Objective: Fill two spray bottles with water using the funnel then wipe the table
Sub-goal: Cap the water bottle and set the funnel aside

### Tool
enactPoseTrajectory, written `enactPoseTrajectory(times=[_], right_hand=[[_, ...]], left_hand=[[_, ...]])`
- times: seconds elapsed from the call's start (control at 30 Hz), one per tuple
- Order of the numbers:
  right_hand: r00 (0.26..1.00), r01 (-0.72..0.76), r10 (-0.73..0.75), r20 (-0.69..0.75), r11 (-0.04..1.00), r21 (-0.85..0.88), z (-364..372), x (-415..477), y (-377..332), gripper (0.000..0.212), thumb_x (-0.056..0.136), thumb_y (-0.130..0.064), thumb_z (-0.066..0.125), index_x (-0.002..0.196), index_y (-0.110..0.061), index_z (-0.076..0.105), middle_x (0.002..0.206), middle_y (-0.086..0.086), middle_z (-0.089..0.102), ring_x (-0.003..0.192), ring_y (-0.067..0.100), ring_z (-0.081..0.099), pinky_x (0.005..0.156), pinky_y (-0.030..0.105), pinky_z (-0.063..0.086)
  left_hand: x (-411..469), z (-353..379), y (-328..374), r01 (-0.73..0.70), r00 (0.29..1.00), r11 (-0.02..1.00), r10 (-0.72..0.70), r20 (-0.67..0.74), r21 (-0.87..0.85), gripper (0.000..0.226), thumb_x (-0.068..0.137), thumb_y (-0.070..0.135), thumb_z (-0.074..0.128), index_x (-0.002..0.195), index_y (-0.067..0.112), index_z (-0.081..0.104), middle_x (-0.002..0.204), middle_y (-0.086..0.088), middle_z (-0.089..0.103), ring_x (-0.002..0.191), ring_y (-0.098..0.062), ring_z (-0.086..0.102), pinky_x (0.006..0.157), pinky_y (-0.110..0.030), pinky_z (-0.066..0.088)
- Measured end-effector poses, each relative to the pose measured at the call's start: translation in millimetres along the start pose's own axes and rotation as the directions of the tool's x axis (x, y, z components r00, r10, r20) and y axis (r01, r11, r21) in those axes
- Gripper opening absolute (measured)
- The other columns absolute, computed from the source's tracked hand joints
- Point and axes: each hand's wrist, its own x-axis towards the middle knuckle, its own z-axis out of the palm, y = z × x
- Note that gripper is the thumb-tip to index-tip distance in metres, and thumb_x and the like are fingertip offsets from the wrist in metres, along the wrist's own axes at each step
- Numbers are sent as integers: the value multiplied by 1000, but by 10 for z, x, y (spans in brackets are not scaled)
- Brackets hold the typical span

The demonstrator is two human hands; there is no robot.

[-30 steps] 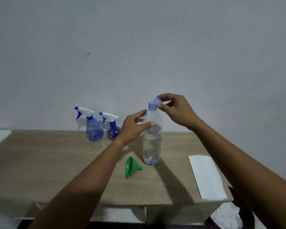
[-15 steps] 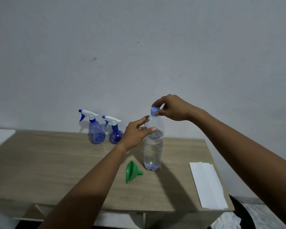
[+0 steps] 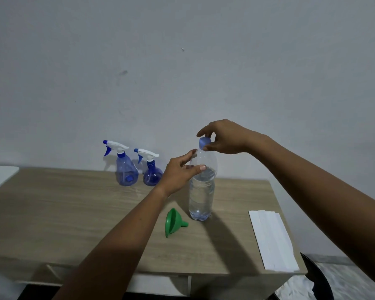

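— While the right hand (image 3: 225, 137) pinched the cap (image 3: 203, 142) atop the bottle (image 3: 200, 195), what was the left hand (image 3: 178, 172) doing?
— Clasping the bottle's shoulder between thumb and fingers, steadying it upright on the table (image 3: 52, 213).
— Which step was that?
— Uncapping, I'd judge. The funnel (image 3: 171, 221) lay on its side just beside the bottle's base. The tall sprayer (image 3: 126, 172) and round sprayer (image 3: 152, 174) stood at the back, heads on.
— And next?
— Cap off, a sprayer head unscrewed, funnel seated in its neck.
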Motion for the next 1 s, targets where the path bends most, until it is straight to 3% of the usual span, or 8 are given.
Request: enactPoseTrajectory(times=[0.1, 0.27, 0.4, 0.57, 0.7, 0.8, 0.9, 1.0], right_hand=[[1000, 16, -16, 22, 1000, 13, -33, 23, 7, 29, 93, -31, 69, 119, -17, 72, 112, -5, 72, 81, 8, 58, 76, 26, 42], [999, -24, 21, -40, 997, -72, 58, 87, -1, 35, 94, -46, 64, 96, -12, 72, 83, 1, 67, 80, 24, 62, 66, 31, 44], [996, -35, 18, -87, 981, -190, 87, 81, -51, 44, 96, -51, 59, 79, -11, 56, 70, -1, 51, 66, 22, 50, 56, 31, 33], [995, -9, -7, -101, 987, -159, 150, 35, 37, 45, 96, -58, 53, 94, -15, 65, 82, -1, 65, 74, 18, 58, 66, 33, 45], [998, 60, -60, -16, 998, -8, -45, 22, 91, 30, 96, -43, 63, 114, -20, 70, 100, -3, 70, 73, 2, 56, 81, 35, 51], [998, 54, -54, 10, 999, -3, -21, 49, 98, 29, 96, -42, 63, 109, -17, 71, 93, -3, 69, 71, 1, 59, 77, 35, 53], [999, 39, -40, -6, 997, -68, 38, 87, 89, 33, 97, -45, 60, 92, -14, 70, 76, 0, 67, 70, 17, 64, 68, 36, 52], [994, 87, -98, -40, 972, -217, 86, 82, 60, 47, 99, -51, 53, 71, -14, 52, 71, 1, 56, 68, 25, 54, 61, 37, 42]], left_hand=[[6, 5, 3, 4, 1000, 1000, -4, 2, 7, 77, 84, 37, 80, 152, 28, 43, 149, 11, 52, 123, -13, 62, 101, -28, 49], [20, -2, -34, 8, 1000, 1000, -8, -16, -1, 77, 81, 40, 82, 149, 31, 48, 145, 13, 56, 117, -7, 65, 105, -31, 51], [-3, -1, -5, -1, 1000, 1000, 1, -14, -18, 70, 85, 32, 80, 148, 28, 49, 142, 14, 57, 107, 6, 64, 91, -14, 48], [-6, -4, -11, 6, 1000, 1000, -6, -4, -13, 75, 82, 35, 82, 149, 27, 49, 146, 10, 56, 117, -6, 64, 99, -22, 49], [-2, -4, 9, -3, 1000, 1000, 3, -2, -17, 76, 84, 34, 81, 151, 26, 44, 150, 10, 52, 125, -12, 62, 103, -26, 49], [2, 12, -8, -6, 1000, 999, 6, -1, -36, 77, 84, 33, 81, 151, 25, 44, 150, 10, 52, 122, -9, 63, 95, -17, 49], [8, 18, -23, -5, 1000, 998, 5, -10, -65, 74, 84, 30, 81, 150, 26, 47, 146, 12, 55, 111, 2, 66, 84, -10, 51], [8, 20, -35, -13, 1000, 997, 12, -14, -76, 73, 84, 30, 81, 148, 27, 48, 143, 12, 56, 108, 5, 65, 83, -8, 51]])
